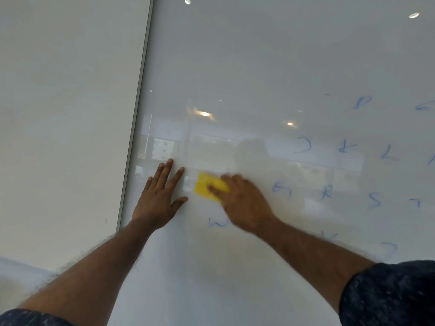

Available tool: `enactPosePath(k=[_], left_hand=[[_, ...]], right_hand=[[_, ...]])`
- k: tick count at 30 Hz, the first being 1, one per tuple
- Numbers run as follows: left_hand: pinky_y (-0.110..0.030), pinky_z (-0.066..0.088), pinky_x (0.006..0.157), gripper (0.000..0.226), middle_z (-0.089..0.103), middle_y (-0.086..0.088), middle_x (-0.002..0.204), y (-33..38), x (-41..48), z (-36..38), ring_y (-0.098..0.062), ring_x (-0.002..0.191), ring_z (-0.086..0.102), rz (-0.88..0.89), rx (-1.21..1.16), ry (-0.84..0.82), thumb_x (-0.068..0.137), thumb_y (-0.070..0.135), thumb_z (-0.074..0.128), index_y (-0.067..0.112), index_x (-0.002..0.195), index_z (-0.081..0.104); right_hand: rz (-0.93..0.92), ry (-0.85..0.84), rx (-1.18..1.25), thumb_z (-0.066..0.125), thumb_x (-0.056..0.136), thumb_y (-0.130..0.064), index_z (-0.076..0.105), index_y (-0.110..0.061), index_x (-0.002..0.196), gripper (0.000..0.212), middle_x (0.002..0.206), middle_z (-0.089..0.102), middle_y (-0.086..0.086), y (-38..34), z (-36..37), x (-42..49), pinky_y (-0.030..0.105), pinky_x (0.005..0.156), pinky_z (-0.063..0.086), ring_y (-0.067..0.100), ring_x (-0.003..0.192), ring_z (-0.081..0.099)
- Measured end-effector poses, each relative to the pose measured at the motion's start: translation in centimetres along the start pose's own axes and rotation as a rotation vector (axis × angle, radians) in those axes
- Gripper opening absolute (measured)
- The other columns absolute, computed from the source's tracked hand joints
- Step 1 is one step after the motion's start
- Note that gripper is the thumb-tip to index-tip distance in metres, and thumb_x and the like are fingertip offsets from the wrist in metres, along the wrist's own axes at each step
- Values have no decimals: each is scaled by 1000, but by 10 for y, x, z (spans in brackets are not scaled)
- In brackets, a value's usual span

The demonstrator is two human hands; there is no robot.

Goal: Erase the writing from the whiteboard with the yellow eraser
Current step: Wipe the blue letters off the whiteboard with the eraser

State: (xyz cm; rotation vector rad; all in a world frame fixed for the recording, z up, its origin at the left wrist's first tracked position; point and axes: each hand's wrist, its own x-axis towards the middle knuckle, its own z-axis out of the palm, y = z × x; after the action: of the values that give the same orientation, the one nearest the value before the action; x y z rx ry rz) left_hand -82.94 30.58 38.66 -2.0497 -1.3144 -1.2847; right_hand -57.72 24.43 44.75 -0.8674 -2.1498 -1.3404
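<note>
My right hand [242, 203] is closed on the eraser [208, 188], fingers on top, pressing it to the board [235, 67]; motion-blurred. My left hand [160, 196] lies flat, fingers spread, holding nothing, just left of the eraser near the frame [138, 97]. Blue letters [327, 192] lie right; a "W" [217, 222] sits below.

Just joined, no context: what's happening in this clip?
A person is wiping a whiteboard. The right hand presses a yellow eraser against the board and is blurred, apparently mid-stroke. The left hand lies flat and open on the board near its left frame edge, just left of the eraser. The left part of the board looks clean; blue letters remain to the right of the eraser, and a W sits just below it. So the job is partly done.
</note>
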Motion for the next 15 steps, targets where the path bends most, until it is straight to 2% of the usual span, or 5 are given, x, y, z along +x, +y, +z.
enactPosePath(k=[2,4,11,13,15], left_hand=[[-41,6,120,77,-15,10,166,-2,0,-1,-11,152,-14,12,4,-6,90,67,30,41,156,1],[-40,5,121,77,-17,11,165,-2,0,-1,-11,151,-15,12,12,-14,90,67,30,41,156,0],[-41,3,121,75,-18,7,165,-2,-1,-1,-13,151,-16,16,18,-22,92,65,29,39,156,-1],[-41,2,120,76,-17,6,166,-2,-1,0,-14,151,-16,18,26,-19,92,65,27,38,157,0],[-42,1,121,75,-18,5,165,-2,-2,0,-13,151,-18,22,35,-19,92,64,27,37,157,-1]], right_hand=[[-236,-146,-29,55,80,-13,52,-24,131,52,125,53,15,-13,11,-28,39,76,46,33,97,51],[-319,-179,-62,42,83,-13,51,-26,132,51,127,53,15,-2,10,-36,39,80,45,33,100,51],[255,95,-98,68,75,-16,55,-25,130,57,121,54,14,53,-41,35,41,71,50,35,92,50],[187,91,-72,67,73,-14,56,-25,130,59,123,55,16,37,-24,25,40,74,49,36,93,52],[-24,16,-46,55,77,-14,56,-26,129,54,125,56,17,7,6,-7,40,79,48,36,96,55]])
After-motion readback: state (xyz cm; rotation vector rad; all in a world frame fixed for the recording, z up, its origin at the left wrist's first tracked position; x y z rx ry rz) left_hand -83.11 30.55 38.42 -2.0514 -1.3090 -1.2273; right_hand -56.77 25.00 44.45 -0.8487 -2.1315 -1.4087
